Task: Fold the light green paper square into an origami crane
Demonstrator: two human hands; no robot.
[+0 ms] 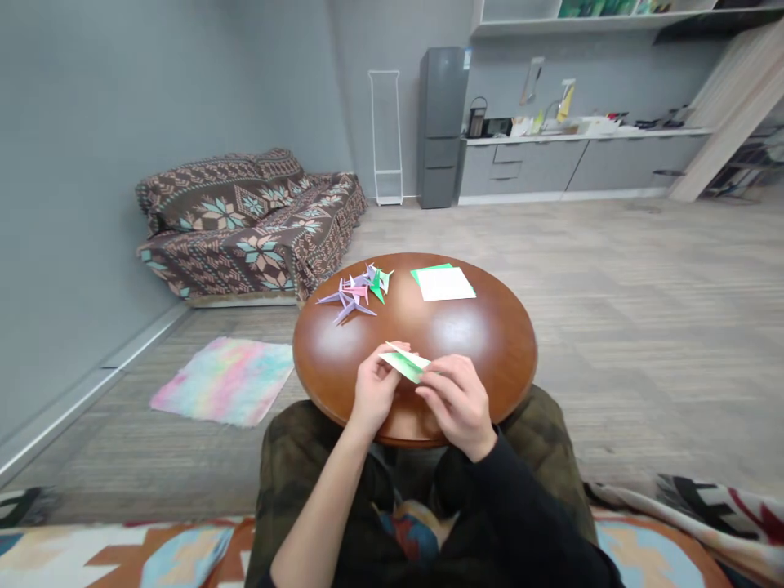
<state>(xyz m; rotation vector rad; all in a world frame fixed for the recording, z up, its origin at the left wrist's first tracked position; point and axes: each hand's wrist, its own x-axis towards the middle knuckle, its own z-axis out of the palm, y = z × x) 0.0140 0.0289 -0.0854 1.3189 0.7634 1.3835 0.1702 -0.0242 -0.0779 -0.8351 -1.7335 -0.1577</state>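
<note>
Over tbl (pixel 404 318), both hands (pixel 375 388) (pixel 458 400) pinch folded grn/wht paper (pixel 405 364), long axis upper-L to lower-R.

A patterned sofa (pixel 263 224) stands near a pastel rug (pixel 225 380), a grey refrigerator (pixel 443 122) beside cabinets (pixel 545 167).

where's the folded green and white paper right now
In the head view, the folded paper is just below centre, over the near half of the round table, held between the left hand and the right hand.

The left hand (pixel 375 388) is pinched, its forearm (pixel 334 490) bare. The right hand (pixel 458 402), sleeved to the wrist, pinches too, fingers (pixel 442 382) bent leftward.
</note>
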